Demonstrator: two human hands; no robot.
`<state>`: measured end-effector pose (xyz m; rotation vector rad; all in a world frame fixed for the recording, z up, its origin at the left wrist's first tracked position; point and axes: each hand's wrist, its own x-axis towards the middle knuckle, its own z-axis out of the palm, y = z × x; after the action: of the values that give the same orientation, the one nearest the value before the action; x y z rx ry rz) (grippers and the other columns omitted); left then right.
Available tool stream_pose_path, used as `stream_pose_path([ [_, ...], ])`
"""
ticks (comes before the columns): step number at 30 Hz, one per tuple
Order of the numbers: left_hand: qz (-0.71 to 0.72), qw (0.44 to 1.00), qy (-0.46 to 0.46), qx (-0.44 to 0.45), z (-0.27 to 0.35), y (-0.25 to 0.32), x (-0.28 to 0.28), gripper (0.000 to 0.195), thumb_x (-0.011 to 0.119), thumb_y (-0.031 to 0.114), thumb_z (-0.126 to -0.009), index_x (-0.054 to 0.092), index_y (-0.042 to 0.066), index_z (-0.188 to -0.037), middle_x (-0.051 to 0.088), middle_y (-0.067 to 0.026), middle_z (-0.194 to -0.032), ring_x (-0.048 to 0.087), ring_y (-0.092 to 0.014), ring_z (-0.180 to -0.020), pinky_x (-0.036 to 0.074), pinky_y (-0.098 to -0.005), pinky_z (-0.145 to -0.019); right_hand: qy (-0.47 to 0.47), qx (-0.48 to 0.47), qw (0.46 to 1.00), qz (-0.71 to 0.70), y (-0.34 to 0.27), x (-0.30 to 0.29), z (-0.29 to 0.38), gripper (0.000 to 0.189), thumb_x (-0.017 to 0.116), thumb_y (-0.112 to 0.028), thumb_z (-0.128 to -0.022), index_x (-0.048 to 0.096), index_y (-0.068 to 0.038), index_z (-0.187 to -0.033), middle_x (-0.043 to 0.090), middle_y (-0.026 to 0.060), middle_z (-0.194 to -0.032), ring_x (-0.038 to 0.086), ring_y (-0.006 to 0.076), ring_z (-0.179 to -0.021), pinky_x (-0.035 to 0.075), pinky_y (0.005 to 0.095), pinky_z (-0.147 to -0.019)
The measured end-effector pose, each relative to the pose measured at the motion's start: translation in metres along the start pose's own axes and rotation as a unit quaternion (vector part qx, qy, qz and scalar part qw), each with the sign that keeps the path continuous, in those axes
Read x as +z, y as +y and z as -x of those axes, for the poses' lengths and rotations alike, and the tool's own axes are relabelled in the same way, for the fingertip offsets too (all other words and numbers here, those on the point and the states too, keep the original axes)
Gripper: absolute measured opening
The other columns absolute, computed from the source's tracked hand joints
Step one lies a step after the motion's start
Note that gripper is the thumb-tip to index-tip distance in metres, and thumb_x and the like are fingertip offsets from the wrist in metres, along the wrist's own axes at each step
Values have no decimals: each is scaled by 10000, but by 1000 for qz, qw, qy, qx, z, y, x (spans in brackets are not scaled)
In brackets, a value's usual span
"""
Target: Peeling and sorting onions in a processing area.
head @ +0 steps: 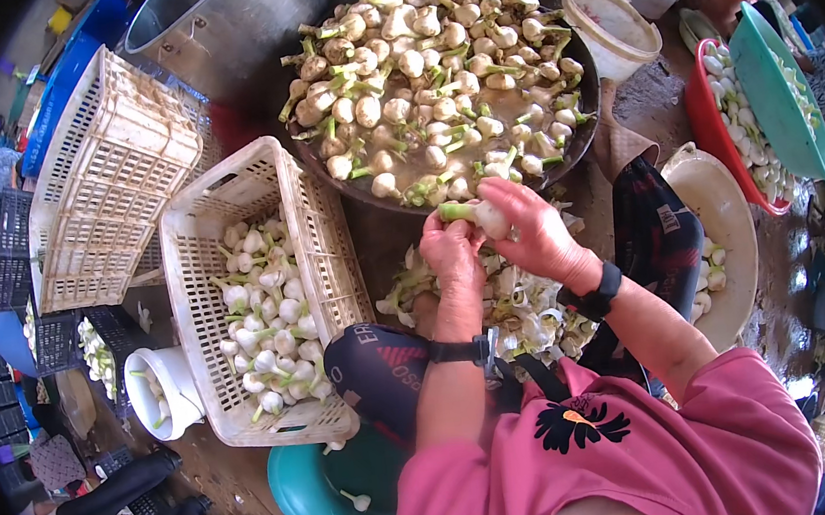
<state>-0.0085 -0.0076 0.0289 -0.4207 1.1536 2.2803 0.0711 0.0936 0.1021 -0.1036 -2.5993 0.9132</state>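
Observation:
My left hand (451,253) grips the green stem of a garlic bulb (490,221). The fingers of my right hand (534,226) curl around the bulb's white head from the other side. Just beyond both hands is a wide round basin (590,114) of murky water, heaped with garlic bulbs (411,64), many stained brown. Peeled garlic skins (530,298) lie in a pile below my hands, between my knees. To the left, a white slatted plastic crate (285,195) holds cleaner garlic bulbs (269,325) with short stems.
More plastic crates (123,160) stand at left, by a white bucket (181,387). A teal tub (293,489) sits near my left knee. A white bucket (615,29), a cream basin (740,253) and a red basin (702,106) of garlic are at right. Another person's legs (119,514) show lower left.

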Motion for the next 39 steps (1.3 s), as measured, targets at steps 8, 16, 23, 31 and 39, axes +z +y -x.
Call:
stream_pose_path([
  [8,-31,999,7,40,11,-2,18,259,467,-163,-740,625,36,-787,587,-7,-738,523,-74,-592,409,-223,-478,-77,418,654,-626,60,-6,18,557,560,-321,-949,451,0,-1390,614,107,-1171,626,144,-975,537,283,-744],
  [16,-118,982,-144,-33,10,-6,1,298,406,-145,-691,628,17,-807,627,-64,-791,608,-146,-661,483,-278,-509,-54,79,992,-88,21,-7,24,562,685,-311,-882,527,29,-1301,600,139,-1200,598,278,-1084,459,369,-979],
  [23,-471,872,-124,-47,-4,-12,-5,365,595,54,-792,568,-27,-1146,644,-217,-1040,657,-380,-975,550,-389,-850,73,229,865,-441,79,-23,30,525,574,-404,-958,519,-16,-1308,553,122,-1316,533,206,-1194,416,370,-1032],
  [31,-241,944,-204,-95,39,3,24,391,702,127,-890,595,-57,-1219,687,-48,-964,608,-39,-807,487,-175,-679,50,293,817,-494,60,-26,36,558,634,-321,-919,499,-2,-1356,605,102,-1216,568,181,-1119,428,332,-1003],
  [39,-281,940,-173,-86,35,11,17,153,658,78,-884,704,-61,-931,686,-64,-751,644,-93,-624,541,-226,-570,57,315,841,-436,30,-7,23,443,606,-349,-953,584,11,-1209,648,81,-1024,606,155,-945,500,299,-847],
])
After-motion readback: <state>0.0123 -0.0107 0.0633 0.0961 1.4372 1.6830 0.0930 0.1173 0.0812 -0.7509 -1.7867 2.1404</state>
